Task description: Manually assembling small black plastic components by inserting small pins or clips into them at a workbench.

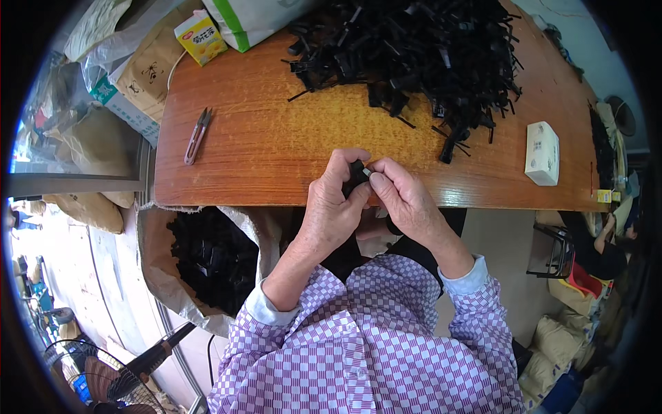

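Tabletop's [255, 138] near edge: left hand [334, 198] grips black part [354, 178], right hand [412, 198] its rightward pale tip [367, 172]; long axis unclear. Tabletop's far-left corner: printed box [201, 40].

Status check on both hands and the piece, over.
Left hand gripping small black piece. Right hand pinching small pale bit beside it. Black pile beyond, snips off left, both clear of the hands.

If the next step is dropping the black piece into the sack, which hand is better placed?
Probably the left hand: it curls around the black piece and is nearer the sack, open on the person's left. The right hand is farther off, fingertips at a small pale part.
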Tool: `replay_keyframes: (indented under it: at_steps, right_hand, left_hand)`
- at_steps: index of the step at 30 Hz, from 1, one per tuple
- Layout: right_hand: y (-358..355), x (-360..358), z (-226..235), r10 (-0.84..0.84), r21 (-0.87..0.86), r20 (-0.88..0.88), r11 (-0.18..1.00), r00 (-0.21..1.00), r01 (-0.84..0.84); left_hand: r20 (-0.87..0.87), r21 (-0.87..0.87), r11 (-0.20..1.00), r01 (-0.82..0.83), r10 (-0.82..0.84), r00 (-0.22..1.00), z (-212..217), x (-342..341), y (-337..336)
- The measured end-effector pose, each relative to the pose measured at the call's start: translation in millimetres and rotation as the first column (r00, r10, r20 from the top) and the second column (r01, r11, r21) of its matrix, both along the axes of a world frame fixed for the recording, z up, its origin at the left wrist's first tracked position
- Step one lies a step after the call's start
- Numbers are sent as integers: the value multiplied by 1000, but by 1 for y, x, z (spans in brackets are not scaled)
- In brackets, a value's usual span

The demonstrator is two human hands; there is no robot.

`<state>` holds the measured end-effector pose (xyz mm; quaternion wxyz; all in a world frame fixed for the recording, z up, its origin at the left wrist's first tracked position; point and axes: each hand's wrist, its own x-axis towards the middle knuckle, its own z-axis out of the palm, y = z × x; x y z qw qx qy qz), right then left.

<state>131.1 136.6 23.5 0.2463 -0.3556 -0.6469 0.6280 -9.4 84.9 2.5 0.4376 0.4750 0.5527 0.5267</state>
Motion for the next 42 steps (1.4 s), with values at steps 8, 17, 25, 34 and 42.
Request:
replay_keyframes:
  at_steps: [8, 17, 25, 34, 42]
  right_hand:
    - [-1, -23, 4, 41, 195, 119, 979, 992, -63]
    - [-5, -33, -11, -102, 195, 11, 976, 995, 98]
    - [3, 0, -8, -186, -150, -173, 975, 967, 161]
    - [11, 33, -15, -214, -315, -423, 946, 881, 79]
    - [14, 56, -11, -138, -357, -361, 934, 922, 0]
  left_hand:
    - [-24, 62, 996, -62, 63, 998, -2, -15, -5]
    - [-359, 166, 980, -110, 164, 919, 4, -17, 0]
    - [647, -54, 998, -12, 44, 761, 24, -18, 5]
    - [752, -77, 954, 289, -135, 646, 17, 8, 5]
    - [606, -121, 911, 395, -248, 756, 18, 24, 7]
